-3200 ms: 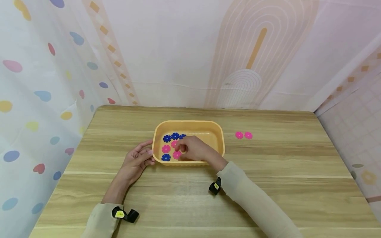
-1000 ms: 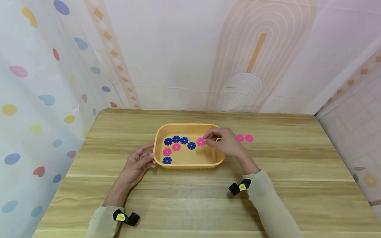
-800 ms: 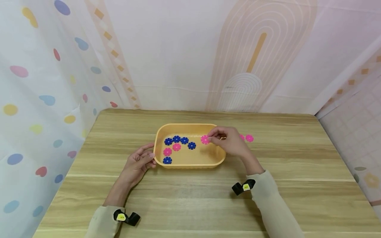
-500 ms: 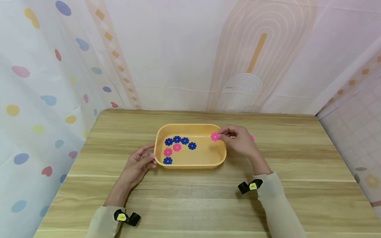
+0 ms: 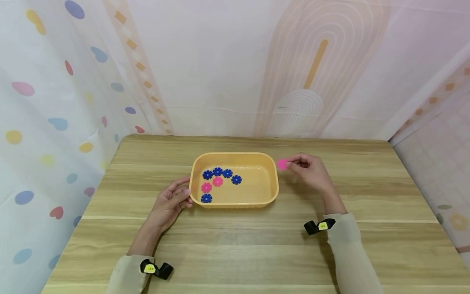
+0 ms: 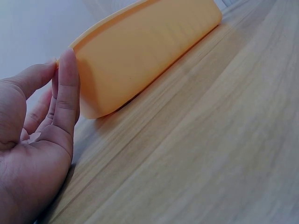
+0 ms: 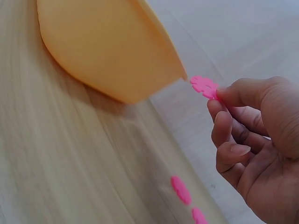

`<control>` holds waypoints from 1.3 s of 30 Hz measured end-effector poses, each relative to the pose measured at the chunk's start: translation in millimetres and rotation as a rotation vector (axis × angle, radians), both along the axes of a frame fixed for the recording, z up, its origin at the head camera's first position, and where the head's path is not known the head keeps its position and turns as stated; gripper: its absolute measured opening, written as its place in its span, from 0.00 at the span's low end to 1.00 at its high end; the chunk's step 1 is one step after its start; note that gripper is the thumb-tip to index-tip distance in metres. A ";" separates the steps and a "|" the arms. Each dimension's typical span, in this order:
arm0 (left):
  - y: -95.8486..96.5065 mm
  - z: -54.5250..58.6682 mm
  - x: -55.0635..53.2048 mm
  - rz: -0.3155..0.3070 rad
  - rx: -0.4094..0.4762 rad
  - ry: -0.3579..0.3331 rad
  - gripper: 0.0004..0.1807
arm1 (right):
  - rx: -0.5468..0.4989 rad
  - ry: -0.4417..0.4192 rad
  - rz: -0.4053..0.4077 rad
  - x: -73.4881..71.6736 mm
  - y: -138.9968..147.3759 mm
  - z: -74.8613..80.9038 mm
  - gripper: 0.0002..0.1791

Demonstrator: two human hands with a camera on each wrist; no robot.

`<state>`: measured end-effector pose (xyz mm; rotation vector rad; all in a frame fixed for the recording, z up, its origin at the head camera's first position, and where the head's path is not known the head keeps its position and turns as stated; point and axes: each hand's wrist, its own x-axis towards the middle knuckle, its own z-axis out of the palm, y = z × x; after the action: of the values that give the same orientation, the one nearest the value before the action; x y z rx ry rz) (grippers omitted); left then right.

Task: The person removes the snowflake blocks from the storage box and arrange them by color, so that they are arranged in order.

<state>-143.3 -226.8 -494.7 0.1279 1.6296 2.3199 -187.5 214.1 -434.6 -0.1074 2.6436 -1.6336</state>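
Observation:
My left hand (image 5: 169,206) pinches the left rim of a yellow-orange plastic basin (image 5: 257,188), thumb on the rim and fingers against the outer wall in the left wrist view. Past the basin's right end, my right hand (image 5: 312,171) holds a pink snowflake disc (image 7: 203,87) between thumb and index finger, raised above the table. Inside the basin lie several blue snowflake discs (image 5: 236,179) and two pink ones, one pink disc (image 5: 206,188) near the left wall. Two more pink discs (image 7: 181,189) lie on the table under my right hand, hidden from the head view.
The wood-grain table (image 5: 235,249) reaches back to a patterned curtain (image 5: 220,73). A dotted curtain (image 5: 40,163) hangs along the left side. Each sleeve cuff carries a black wrist camera (image 5: 158,269).
My right hand has picked a pink disc out of the basin and carried it right, over the rim and beyond it. My left hand has stayed at the basin's left end.

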 end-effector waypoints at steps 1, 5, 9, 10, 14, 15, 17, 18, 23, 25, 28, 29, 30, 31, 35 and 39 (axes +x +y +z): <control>-0.3 0.2 0.2 0.000 -0.001 -0.001 0.22 | 0.006 -0.006 -0.007 -0.5 2.8 -1.2 0.11; -0.6 0.9 0.5 0.000 -0.001 -0.006 0.23 | 0.020 -0.036 -0.048 -1.5 14.4 -5.2 0.12; -0.8 1.8 0.9 0.004 -0.003 -0.013 0.23 | 0.026 -0.059 -0.079 -1.1 25.8 -7.3 0.15; -0.9 1.7 0.8 0.003 -0.001 -0.015 0.23 | 0.020 -0.065 -0.085 -1.0 28.4 -7.8 0.15; -1.2 1.6 0.8 0.003 0.007 -0.015 0.22 | 0.016 -0.070 -0.103 -0.4 38.1 -10.5 0.16; -1.1 1.5 0.8 0.005 0.007 -0.014 0.22 | 0.022 -0.069 -0.110 -0.2 40.5 -11.4 0.16; -1.2 1.5 0.9 0.006 0.008 -0.014 0.21 | 0.037 -0.071 -0.125 0.1 44.6 -13.1 0.16; -1.2 1.6 0.9 0.005 0.007 -0.015 0.21 | 0.044 -0.071 -0.132 0.5 46.7 -13.8 0.17; -1.0 2.1 1.2 0.002 0.005 -0.009 0.21 | 0.099 -0.086 -0.173 3.8 59.5 -16.5 0.20; -0.8 2.2 1.3 0.000 0.008 -0.008 0.22 | 0.120 -0.093 -0.185 5.6 65.2 -17.5 0.20; -0.6 1.9 1.0 -0.004 0.010 -0.007 0.22 | 0.142 -0.107 -0.195 7.9 73.4 -19.7 0.21; -0.6 1.9 1.0 -0.002 0.007 -0.007 0.23 | 0.146 -0.110 -0.198 8.7 75.6 -20.4 0.21; -0.6 1.8 0.7 -0.002 0.006 -0.007 0.23 | 0.146 -0.116 -0.201 9.4 77.5 -20.8 0.22; -0.7 1.5 0.5 -0.003 0.005 -0.006 0.23 | 0.149 -0.120 -0.207 10.0 79.4 -21.2 0.22; -0.8 1.1 0.1 -0.002 0.003 -0.006 0.22 | 0.168 -0.142 -0.228 11.0 85.1 -20.4 0.22; -1.3 0.9 0.4 -0.003 0.006 -0.004 0.22 | 0.237 -0.154 -0.237 10.7 88.8 -19.4 0.21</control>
<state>-142.9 -228.1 -493.9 0.1266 1.6200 2.3215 -176.7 302.9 -454.0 0.3352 2.7873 -1.3027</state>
